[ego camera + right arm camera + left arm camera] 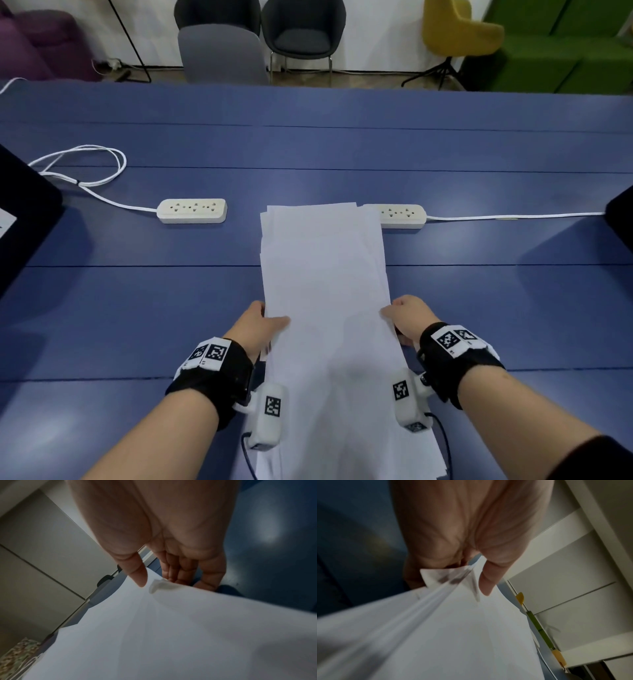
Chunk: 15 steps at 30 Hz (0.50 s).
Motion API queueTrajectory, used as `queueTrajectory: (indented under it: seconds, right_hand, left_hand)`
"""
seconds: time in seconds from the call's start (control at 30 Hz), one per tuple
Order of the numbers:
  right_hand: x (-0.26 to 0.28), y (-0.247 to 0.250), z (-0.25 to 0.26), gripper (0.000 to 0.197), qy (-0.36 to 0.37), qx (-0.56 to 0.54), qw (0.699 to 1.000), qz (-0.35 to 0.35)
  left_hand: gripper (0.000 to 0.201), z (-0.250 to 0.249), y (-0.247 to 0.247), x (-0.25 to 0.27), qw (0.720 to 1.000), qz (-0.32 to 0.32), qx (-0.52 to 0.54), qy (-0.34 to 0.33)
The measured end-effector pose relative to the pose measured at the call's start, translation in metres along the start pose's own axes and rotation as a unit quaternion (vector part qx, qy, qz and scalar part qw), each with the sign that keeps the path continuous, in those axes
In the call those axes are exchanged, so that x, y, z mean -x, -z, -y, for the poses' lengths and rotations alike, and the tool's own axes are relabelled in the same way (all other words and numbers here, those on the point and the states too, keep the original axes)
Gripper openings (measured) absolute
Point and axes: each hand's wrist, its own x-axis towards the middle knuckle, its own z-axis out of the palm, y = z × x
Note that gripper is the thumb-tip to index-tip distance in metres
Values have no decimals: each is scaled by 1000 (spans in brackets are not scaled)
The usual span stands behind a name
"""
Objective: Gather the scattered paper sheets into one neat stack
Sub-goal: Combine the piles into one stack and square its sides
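A loosely squared stack of white paper sheets [325, 291] lies lengthwise on the blue tabletop [137, 308], its far edges fanned unevenly and its near end running out of the head view. The left hand [262, 325] grips the stack's left edge, thumb on top and fingers curled beneath; in the left wrist view the thumb [489, 580] presses down on the bunched, lifted sheet edges [450, 580]. The right hand [407, 317] holds the stack's right edge in the same manner, with its thumb [137, 573] on the top sheet and the fingers [180, 569] curled under the paper [163, 628]. Beyond the stack's far right corner, a cream rectangular power strip [402, 216] is partly covered by the sheets, its white cord running right. A second cream power strip [191, 210] sits to the stack's far left, its looped white cable [85, 164] trailing farther left. Behind the table, beyond the stack, stand grey chairs [260, 37] and a yellow chair [455, 34].
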Motion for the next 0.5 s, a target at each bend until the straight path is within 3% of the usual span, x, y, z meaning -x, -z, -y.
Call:
queueTrajectory:
  seconds: [0.17,0.27,0.43,0.5]
  right_hand:
    - [7,-6,5,22,-19,35,998,57]
    - [5,-10,8,35,-5,38,997,63]
    - [5,-15,17,14,69,-20,997,37]
    - [5,-19,14,19,64,-58,994,63]
  left_hand:
    - [43,3,1,-5,999,45,-18,7]
    - [48,5,0,-10,999,14,-49,-7]
    - [40,-6,-3,-17,981,-59,-162,-87]
    - [43,-7,-3,-21,983,-53,-154,-79]
